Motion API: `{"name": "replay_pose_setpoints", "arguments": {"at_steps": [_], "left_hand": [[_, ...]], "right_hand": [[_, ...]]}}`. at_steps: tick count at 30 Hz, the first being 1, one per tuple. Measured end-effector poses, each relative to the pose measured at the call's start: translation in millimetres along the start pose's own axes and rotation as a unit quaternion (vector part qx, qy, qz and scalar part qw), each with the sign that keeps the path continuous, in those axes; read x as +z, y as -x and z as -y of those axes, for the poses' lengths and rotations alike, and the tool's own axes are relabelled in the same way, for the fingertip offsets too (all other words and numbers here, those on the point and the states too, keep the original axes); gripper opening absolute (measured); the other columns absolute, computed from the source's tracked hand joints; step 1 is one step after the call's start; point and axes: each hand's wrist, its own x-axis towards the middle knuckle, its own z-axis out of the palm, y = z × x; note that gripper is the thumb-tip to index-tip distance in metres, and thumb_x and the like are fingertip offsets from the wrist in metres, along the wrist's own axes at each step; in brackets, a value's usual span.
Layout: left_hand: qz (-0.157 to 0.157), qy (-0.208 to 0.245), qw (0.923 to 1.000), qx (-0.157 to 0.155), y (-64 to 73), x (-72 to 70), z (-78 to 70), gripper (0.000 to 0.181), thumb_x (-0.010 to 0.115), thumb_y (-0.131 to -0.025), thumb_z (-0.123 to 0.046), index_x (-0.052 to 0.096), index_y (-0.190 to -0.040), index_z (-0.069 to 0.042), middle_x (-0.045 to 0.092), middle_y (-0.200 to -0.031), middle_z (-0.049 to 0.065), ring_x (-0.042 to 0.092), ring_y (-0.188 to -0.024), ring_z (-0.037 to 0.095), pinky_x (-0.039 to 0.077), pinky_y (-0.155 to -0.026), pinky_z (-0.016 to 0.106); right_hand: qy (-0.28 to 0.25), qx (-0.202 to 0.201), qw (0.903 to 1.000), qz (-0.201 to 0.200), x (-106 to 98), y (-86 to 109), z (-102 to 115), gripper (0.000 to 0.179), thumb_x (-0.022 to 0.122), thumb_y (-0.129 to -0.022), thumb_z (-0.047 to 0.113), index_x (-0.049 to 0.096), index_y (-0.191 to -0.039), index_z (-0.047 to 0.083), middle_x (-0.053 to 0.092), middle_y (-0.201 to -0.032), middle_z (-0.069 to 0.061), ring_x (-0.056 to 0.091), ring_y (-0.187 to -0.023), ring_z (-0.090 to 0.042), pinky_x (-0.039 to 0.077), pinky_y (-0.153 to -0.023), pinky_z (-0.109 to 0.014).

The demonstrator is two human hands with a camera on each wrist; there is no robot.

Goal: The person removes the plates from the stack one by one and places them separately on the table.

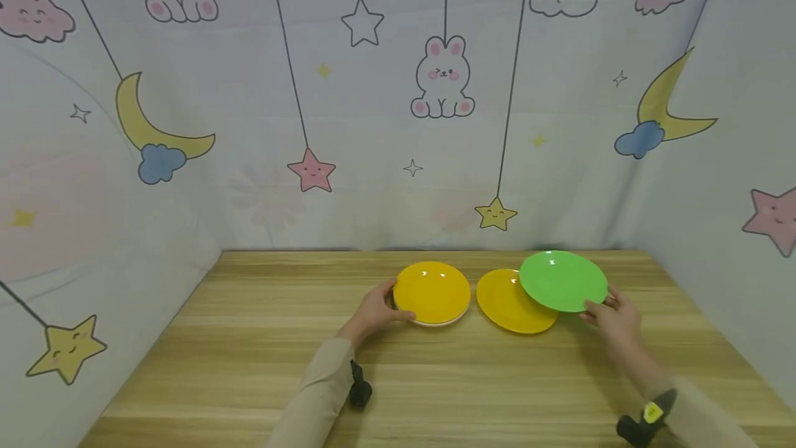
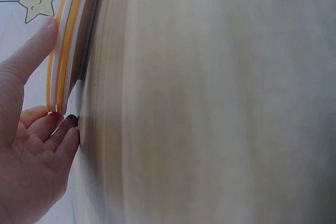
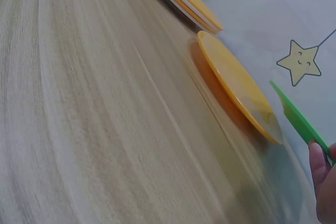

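Two stacked yellow plates [image 1: 432,292] with white undersides are at the middle of the table. My left hand [image 1: 376,310] holds them at their left edge; in the left wrist view the thumb lies against the upper rim of the stack [image 2: 66,45] and the fingertips meet its edge from below. To their right, a single yellow plate [image 1: 502,301] lies on the table. Above its right part is a green plate [image 1: 562,281], partly covering it in the head view. My right hand [image 1: 617,322] pinches the green plate by its right rim; the right wrist view shows the green plate [image 3: 298,118] raised and tilted.
A wood-grain table [image 1: 249,358] carries the plates, its back edge against a white cloth backdrop [image 1: 373,109] printed with stars, moons and rabbits. Cloth walls also stand at left and right. A dark wrist camera [image 1: 359,387] is on the left forearm, another [image 1: 643,424] on the right.
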Motion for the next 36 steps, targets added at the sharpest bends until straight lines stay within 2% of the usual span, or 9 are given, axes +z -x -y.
{"name": "replay_pose_setpoints", "arguments": {"at_steps": [10,16,18,21,28,32,36], "left_hand": [[-0.002,0.001,1.0000,0.008,1.6,-0.3,-1.6,0.092,0.080,-0.067,-0.031,0.032,-0.137,0.004,0.037,-0.140,0.019,0.032,-0.130,0.031,0.027,-0.107,0.043],[-0.003,-0.001,1.0000,0.002,1.5,0.6,-1.4,0.091,0.080,-0.068,-0.030,0.032,-0.137,0.004,0.036,-0.140,0.019,0.032,-0.130,0.031,0.027,-0.108,0.043],[-0.004,-0.002,1.0000,0.001,1.9,0.6,-2.0,0.091,0.080,-0.068,-0.029,0.032,-0.138,0.004,0.036,-0.140,0.019,0.032,-0.130,0.031,0.027,-0.108,0.043],[-0.005,-0.005,1.0000,0.000,2.0,0.7,-2.3,0.091,0.080,-0.068,-0.029,0.032,-0.138,0.003,0.037,-0.140,0.018,0.032,-0.130,0.030,0.027,-0.107,0.043],[-0.004,-0.009,0.9999,-0.006,1.7,1.1,-1.0,0.092,0.080,-0.068,-0.031,0.031,-0.139,0.002,0.036,-0.141,0.016,0.030,-0.131,0.029,0.026,-0.108,0.042],[-0.003,-0.008,1.0000,-0.004,2.1,1.3,-1.3,0.092,0.080,-0.068,-0.031,0.031,-0.138,0.003,0.036,-0.141,0.017,0.031,-0.131,0.030,0.026,-0.108,0.043],[-0.002,-0.005,1.0000,-0.005,2.7,1.2,-1.9,0.092,0.080,-0.068,-0.030,0.031,-0.138,0.003,0.036,-0.141,0.018,0.031,-0.131,0.030,0.027,-0.108,0.043]], "right_hand": [[-0.034,0.012,0.9984,-0.044,-15,-4.8,-5,0.076,0.048,-0.083,-0.012,0.002,-0.142,-0.004,0.040,-0.120,-0.022,0.058,-0.059,0.002,0.053,-0.065,-0.016],[-0.033,0.017,0.9967,-0.072,-22,-2.3,-9,0.076,0.048,-0.081,-0.013,0.005,-0.143,-0.004,0.040,-0.118,-0.020,0.056,-0.057,0.003,0.053,-0.063,-0.015],[-0.026,0.019,0.9962,-0.081,-24,-1.0,-9,0.075,0.048,-0.082,-0.013,0.006,-0.143,-0.003,0.036,-0.120,-0.023,0.056,-0.057,0.003,0.053,-0.063,-0.016],[-0.027,0.032,0.9953,-0.088,-28,0.1,-9,0.074,0.049,-0.083,-0.012,0.007,-0.143,-0.001,0.041,-0.115,-0.019,0.057,-0.056,0.002,0.053,-0.064,-0.016],[-0.038,0.042,0.9940,-0.094,-34,0.2,-8,0.074,0.049,-0.085,-0.009,0.003,-0.143,-0.002,0.039,-0.118,-0.019,0.057,-0.058,0.002,0.053,-0.065,-0.015],[-0.055,0.048,0.9914,-0.109,-36,0.9,-7,0.075,0.049,-0.083,-0.011,0.005,-0.143,-0.001,0.043,-0.107,-0.011,0.056,-0.056,0.002,0.053,-0.064,-0.014],[-0.055,0.048,0.9909,-0.113,-37,1.2,-9,0.075,0.049,-0.083,-0.011,0.004,-0.143,-0.003,0.041,-0.111,-0.015,0.056,-0.055,0.003,0.053,-0.064,-0.014]]}}
